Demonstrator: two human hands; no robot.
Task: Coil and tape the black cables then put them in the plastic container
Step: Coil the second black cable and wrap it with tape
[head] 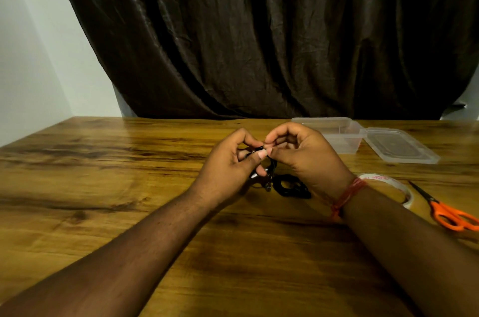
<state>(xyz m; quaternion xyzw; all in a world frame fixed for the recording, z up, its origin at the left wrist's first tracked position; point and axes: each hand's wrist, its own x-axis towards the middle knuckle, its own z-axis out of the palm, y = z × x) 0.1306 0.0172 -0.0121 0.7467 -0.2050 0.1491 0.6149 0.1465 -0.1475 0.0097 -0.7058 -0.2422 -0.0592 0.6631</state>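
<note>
While your left hand [228,161] and right hand [298,153] both pinch the small black cable [261,174], a loosened grip could let its loops spring apart before taping.

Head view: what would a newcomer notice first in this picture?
At the centre, the left hand and right hand pinch a black cable above the wooden table. The orange scissors at the right edge stand out, with the open plastic container behind.
</note>
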